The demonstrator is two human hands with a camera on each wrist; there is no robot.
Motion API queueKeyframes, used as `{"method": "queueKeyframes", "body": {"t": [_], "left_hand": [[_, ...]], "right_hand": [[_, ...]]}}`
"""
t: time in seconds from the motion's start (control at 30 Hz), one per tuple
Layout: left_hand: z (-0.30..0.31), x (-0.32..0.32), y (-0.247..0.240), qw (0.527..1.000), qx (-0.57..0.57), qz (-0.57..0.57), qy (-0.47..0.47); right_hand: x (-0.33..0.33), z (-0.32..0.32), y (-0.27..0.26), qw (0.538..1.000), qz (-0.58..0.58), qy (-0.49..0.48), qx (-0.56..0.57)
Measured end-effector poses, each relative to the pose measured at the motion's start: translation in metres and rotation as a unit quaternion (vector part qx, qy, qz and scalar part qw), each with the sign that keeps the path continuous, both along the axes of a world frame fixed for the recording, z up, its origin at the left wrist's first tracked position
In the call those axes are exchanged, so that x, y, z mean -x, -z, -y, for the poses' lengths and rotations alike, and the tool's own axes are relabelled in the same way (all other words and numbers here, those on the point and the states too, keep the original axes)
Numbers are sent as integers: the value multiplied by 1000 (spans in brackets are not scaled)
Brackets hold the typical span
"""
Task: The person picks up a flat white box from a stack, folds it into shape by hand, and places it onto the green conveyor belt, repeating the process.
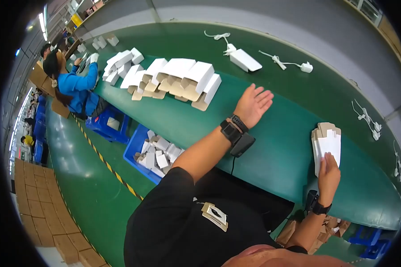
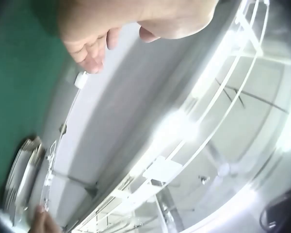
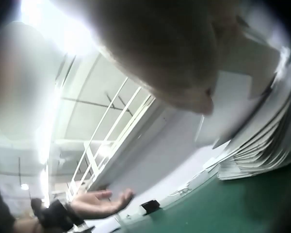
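My left hand (image 1: 254, 107) is held over the green table (image 1: 276, 129), palm up with straight fingers and nothing in it. Across the left wrist view, the same hand (image 2: 102, 29) spans the top. On the right, the fingers of my right hand (image 1: 329, 175) rest, fairly straight, on the near end of a stack of flat white cartons (image 1: 329, 144) with brown inner sides. In the right wrist view the top carton (image 3: 228, 92) stands tilted off the layered stack (image 3: 262, 150). To the left of my left hand, folded-up white boxes (image 1: 178, 75) lie in a row, their brown end flaps open.
A white box (image 1: 245, 60) with a corded plug lies toward the wall. White corded chargers (image 1: 305, 67) are spaced along the back. More white boxes (image 1: 120, 64) are piled farther left. A blue crate (image 1: 133, 151) of small white boxes stands below the table edge. Another person (image 1: 75, 84) works beyond.
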State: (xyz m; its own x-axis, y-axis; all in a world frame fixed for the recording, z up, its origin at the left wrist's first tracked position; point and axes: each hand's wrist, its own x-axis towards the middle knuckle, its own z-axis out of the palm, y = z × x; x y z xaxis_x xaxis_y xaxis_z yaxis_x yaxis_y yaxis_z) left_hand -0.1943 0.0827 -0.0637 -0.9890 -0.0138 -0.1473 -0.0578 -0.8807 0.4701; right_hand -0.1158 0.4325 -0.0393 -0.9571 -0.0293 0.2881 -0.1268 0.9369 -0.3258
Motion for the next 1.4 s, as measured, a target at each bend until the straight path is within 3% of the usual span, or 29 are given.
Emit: {"method": "queueKeyframes", "body": {"t": [0.03, 0.07, 0.1, 0.13, 0.17, 0.2, 0.27, 0.3, 0.33, 0.37, 0.4, 0.43, 0.5, 0.6, 0.63, 0.67, 0.73, 0.8, 0.93, 0.97, 1.0, 1.03, 1.1, 1.13, 1.2, 1.23, 1.33, 1.4], "left_hand": [[-6, -13, 2, 1000, -4, 6, -4], [-15, -27, -4, 996, 37, -36, 72], [-26, -42, -11, 982, 79, -79, 149], [-43, -60, -18, 983, 77, -75, 151], [-63, -80, -26, 967, 163, -113, 160], [-77, -93, -30, 942, 246, -150, 169], [-93, -105, -32, 944, 241, -168, 148], [-99, -109, -32, 946, 236, -189, 118], [-101, -110, -32, 946, 231, -210, 86], [-99, -111, -33, 946, 232, -209, 87], [-92, -113, -35, 942, 238, -210, 111], [-84, -115, -36, 937, 244, -211, 134], [-73, -122, -35, 933, 251, -206, 158], [-61, -128, -31, 755, 459, -368, 290], [-60, -131, -32, 755, 459, -369, 288], [-61, -136, -33, 796, 399, -335, 307], [-64, -144, -33, 862, 270, -261, 341], [-62, -144, -33, 880, 278, -247, 297], [-64, -145, -37, 921, 278, -213, 173], [-64, -146, -41, 933, 266, -207, 125], [-63, -146, -45, 932, 261, -206, 142], [-61, -144, -48, 925, 282, -224, 123], [-58, -142, -53, 916, 292, -241, 134], [-55, -141, -55, 913, 288, -248, 148], [-56, -140, -52, 908, 277, -255, 186], [-55, -142, -46, 912, 269, -236, 202], [-58, -153, -36, 918, 256, -189, 236], [-62, -158, -36, 931, 255, -163, 203]], "right_hand": [[-1, -1, -5, 999, 28, 21, 41], [-4, 2, -10, 999, 33, 20, 38], [-9, 10, -17, 998, -57, 10, 17], [-16, 21, -24, 989, -146, 1, -4], [-24, 33, -30, 972, -232, -6, -25], [-34, 50, -35, 974, -227, -2, -25], [-53, 86, -45, 964, -177, -135, 144], [-59, 97, -45, 965, -176, -130, 145], [-63, 107, -45, 952, -178, -188, 165], [-65, 112, -44, 934, -178, -248, 186], [-65, 111, -45, 934, -177, -248, 188], [-63, 105, -46, 914, -106, -250, 303], [-60, 89, -50, 823, 45, -239, 513], [-46, 65, -68, 855, 108, -219, 458], [-41, 58, -75, 869, 137, -211, 425], [-39, 52, -80, 870, 136, -211, 424], [-37, 43, -90, 858, 272, -276, 336], [-39, 40, -88, 844, 341, -296, 290], [-41, 50, -73, 843, 234, -352, 333], [-46, 63, -72, 846, 155, -293, 418], [-50, 75, -72, 835, 72, -227, 496], [-50, 79, -67, 839, 69, -206, 499], [-48, 83, -53, 786, 68, -266, 554], [-50, 86, -50, 792, 60, -242, 557], [-52, 91, -46, 753, 43, -313, 578], [-49, 86, -45, 758, 34, -294, 581], [-44, 73, -45, 819, 75, -402, 401], [-49, 76, -43, 818, 65, -374, 432]]}}
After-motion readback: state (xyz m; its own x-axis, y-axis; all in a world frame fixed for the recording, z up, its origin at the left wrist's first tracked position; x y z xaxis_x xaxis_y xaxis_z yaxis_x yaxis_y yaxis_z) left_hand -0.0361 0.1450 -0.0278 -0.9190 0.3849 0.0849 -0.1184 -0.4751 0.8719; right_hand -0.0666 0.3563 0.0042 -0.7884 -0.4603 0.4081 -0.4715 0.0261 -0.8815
